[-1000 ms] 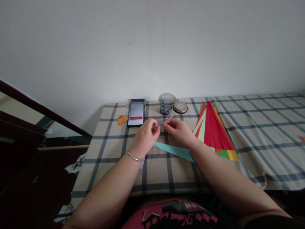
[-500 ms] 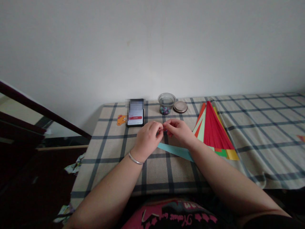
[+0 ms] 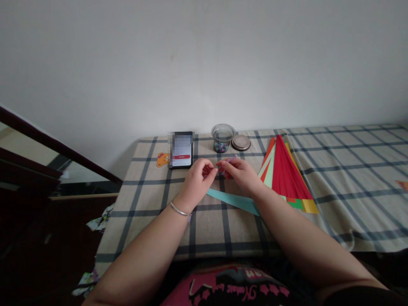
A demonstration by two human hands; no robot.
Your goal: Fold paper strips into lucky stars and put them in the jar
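Observation:
My left hand (image 3: pixel 202 176) and my right hand (image 3: pixel 242 173) meet over the table with their fingertips pinched close together. A narrow lilac paper strip (image 3: pixel 234 158) shows at the right fingers, and the fingers partly cover it. Another bit of lilac pokes out by the bracelet on my left wrist; I cannot tell whether it is the same strip. Under my hands a light blue paper strip (image 3: pixel 234 201) lies on the cloth, its right end passing behind my right forearm. Beyond my hands stands a clear jar (image 3: pixel 223 135) with small purple and teal pieces at its bottom.
A phone (image 3: pixel 182 153) rests left of the jar, beside an orange bear-shaped cutout (image 3: pixel 162 160). The jar's round lid (image 3: pixel 241 142) lies to its right. Fanned red, green, orange and yellow paper strips (image 3: pixel 288 178) cover the checked tablecloth (image 3: pixel 149 212) farther right.
My left fingers have loosened and spread a little, and my left wrist has shifted slightly left. Lilac paper now shows at my right fingers and near the bracelet.

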